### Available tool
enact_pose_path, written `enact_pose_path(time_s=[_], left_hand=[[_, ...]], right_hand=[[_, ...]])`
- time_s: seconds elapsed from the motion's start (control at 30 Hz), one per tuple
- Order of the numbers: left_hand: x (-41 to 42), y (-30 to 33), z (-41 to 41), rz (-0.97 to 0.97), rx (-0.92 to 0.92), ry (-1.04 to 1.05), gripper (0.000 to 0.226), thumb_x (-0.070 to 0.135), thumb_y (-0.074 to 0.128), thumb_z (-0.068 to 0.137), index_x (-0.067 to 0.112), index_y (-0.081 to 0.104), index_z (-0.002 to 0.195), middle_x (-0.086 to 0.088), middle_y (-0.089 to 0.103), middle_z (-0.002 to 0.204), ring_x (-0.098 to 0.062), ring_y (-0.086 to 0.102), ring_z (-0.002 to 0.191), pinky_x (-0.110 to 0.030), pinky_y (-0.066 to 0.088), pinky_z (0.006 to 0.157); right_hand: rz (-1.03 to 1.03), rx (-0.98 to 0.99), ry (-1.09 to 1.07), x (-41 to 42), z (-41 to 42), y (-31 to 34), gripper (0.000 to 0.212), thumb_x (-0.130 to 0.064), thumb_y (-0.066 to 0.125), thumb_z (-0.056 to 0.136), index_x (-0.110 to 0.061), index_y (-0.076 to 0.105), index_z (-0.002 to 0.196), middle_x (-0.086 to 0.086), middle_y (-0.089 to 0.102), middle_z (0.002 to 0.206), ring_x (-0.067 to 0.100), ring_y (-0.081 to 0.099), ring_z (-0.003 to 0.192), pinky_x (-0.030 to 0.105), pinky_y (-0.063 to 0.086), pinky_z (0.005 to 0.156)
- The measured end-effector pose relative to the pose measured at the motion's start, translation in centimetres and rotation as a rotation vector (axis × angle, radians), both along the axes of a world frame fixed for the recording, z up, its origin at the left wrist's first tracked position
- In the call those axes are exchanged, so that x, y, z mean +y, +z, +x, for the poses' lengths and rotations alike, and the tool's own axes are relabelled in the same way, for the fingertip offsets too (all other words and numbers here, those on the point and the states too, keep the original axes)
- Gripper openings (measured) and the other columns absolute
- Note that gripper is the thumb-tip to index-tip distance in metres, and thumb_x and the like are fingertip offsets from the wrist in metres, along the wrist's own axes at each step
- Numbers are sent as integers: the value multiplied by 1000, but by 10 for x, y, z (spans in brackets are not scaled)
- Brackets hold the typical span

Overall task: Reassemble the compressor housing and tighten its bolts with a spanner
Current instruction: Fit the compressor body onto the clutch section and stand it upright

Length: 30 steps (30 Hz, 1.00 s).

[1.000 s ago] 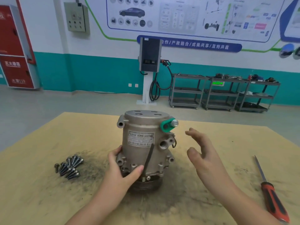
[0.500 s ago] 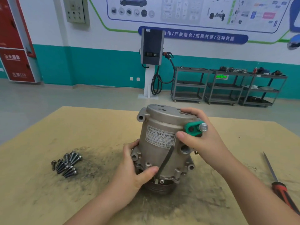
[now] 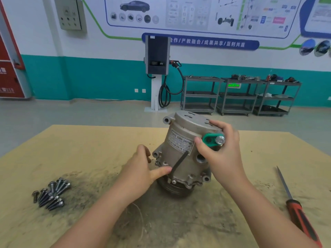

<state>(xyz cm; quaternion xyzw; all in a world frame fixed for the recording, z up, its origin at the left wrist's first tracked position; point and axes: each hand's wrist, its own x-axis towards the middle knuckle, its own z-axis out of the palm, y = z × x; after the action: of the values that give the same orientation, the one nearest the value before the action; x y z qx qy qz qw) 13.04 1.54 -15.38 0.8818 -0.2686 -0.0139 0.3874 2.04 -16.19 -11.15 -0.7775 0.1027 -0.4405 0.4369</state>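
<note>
Compressor (image 3: 184,154) now tilts left, gripped atop by right hand (image 3: 223,151).

Head camera looks forward and down, close over the table (image 3: 75,144)

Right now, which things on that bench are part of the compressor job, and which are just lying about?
Part of the job:
compressor, tilted, gripped by the right hand
left hand, thumb touching its lower body
bolts

Lying about:
screwdriver
</note>
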Motion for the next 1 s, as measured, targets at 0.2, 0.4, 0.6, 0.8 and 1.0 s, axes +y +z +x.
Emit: enact_pose_path(time_s=[0.2, 0.4, 0.6, 0.8, 1.0], left_hand=[[22, 17, 9, 205, -106, -153, 21, 40, 47, 102, 26, 54, 88, 5, 65, 84, -12, 61, 78, -33, 50, 73], [13, 11, -3, 297, -217, -240, 28, 41, 40, 104, 30, 34, 78, 8, 53, 76, -11, 51, 69, -32, 40, 61], [9, 9, -9, 307, -252, -227, 32, 49, 40, 102, 34, 28, 76, 8, 49, 73, -5, 46, 64, -29, 35, 54], [5, -1, -4, 173, -211, -219, 31, 40, 50, 101, 43, 33, 75, 7, 51, 68, -6, 47, 63, -28, 38, 60], [5, -7, 2, 51, -208, -219, 38, 26, 57, 99, 38, 35, 70, 17, 55, 66, -7, 45, 59, -23, 30, 53]], right_hand=[[1, 65, 60, -6, 18, 5, 56, -43, 75, 69, -40, 48, 117, -3, 42, 126, -30, 39, 98, -4, 35, 84], [10, 48, 99, -11, 15, 0, 57, -55, 79, 66, -50, 47, 112, -12, 44, 125, -22, 44, 104, 1, 40, 84], [103, 61, 161, -9, 13, 0, 67, -62, 70, 57, -50, 46, 118, -3, 45, 135, 14, 52, 121, 43, 48, 101], [148, 22, 162, -7, 13, -1, 65, -62, 70, 56, -47, 50, 116, 1, 49, 133, 18, 55, 119, 46, 51, 97], [180, -32, 125, -4, 13, -2, 65, -57, 75, 55, -41, 56, 115, 3, 52, 130, 16, 59, 113, 41, 54, 93]])
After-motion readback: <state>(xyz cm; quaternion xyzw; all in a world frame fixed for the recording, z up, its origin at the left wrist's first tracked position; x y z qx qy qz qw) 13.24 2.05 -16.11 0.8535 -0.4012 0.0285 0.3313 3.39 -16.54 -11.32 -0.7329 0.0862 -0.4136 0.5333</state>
